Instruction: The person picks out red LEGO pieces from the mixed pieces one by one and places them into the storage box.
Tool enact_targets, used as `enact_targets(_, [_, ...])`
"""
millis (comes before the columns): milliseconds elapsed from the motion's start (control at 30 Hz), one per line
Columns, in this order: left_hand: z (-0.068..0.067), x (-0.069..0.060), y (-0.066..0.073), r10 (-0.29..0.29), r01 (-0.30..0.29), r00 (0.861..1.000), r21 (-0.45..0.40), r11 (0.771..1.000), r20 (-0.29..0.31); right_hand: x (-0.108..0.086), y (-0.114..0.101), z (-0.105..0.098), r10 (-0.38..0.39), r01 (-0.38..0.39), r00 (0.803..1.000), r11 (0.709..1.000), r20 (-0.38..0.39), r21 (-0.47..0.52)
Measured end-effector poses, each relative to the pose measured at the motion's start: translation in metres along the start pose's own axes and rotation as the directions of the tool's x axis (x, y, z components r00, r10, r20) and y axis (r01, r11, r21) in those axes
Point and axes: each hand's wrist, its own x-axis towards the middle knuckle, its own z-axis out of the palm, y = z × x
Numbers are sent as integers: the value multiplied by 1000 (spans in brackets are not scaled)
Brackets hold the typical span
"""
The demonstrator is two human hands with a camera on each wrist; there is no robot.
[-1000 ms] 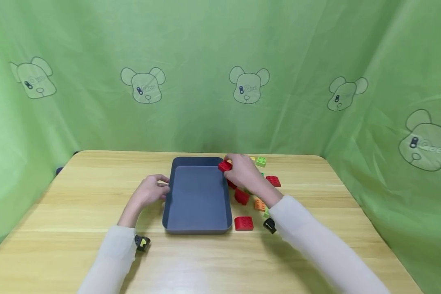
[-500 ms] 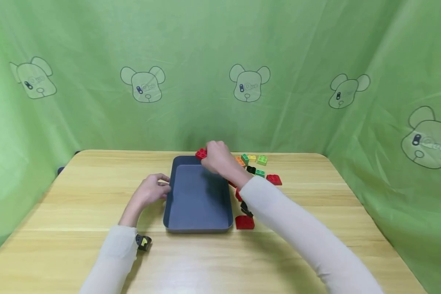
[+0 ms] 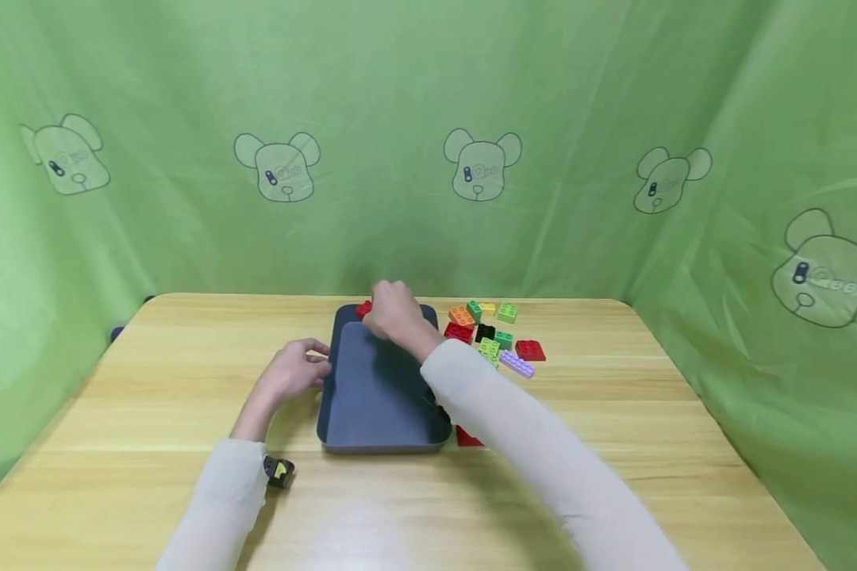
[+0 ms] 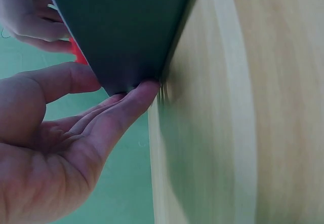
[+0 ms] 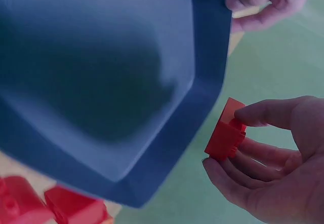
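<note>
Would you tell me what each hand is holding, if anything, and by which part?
The right hand pinches a red brick near its opposite ends, between thumb and fingers. The left hand holds nothing, touching the tray at its left side.

Wooden table (image 3: 643, 452): blue-grey tray (image 3: 371, 404), coloured bricks (image 3: 489, 347) clustered at tray's right.

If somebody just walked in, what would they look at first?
Probably the big green curtain at the back, with its cartoon animal heads. Next, perhaps, the red block held by the right hand near the far end of the dark tray, and the colorful blocks on the table to the tray's right.
</note>
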Motion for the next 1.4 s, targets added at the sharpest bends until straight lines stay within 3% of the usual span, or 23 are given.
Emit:
enact_targets(467, [0,3,-2,-12,12,1000,-14,1000,-8,7,11,40,79,-80,997,996,26,43])
enact_targets(667, [-1,3,-2,-14,14,1000,-26,1000,-4,5,9,45,99,-106,992,990,73,94])
enact_targets(800, [-1,3,-1,-15,15,1000,-27,1000,0,8,8,50,109,-116,989,991,96,70])
enact_targets(1400, [0,2,-2,-14,14,1000,-39,999,9,5,0,49,77,-82,994,994,75,69])
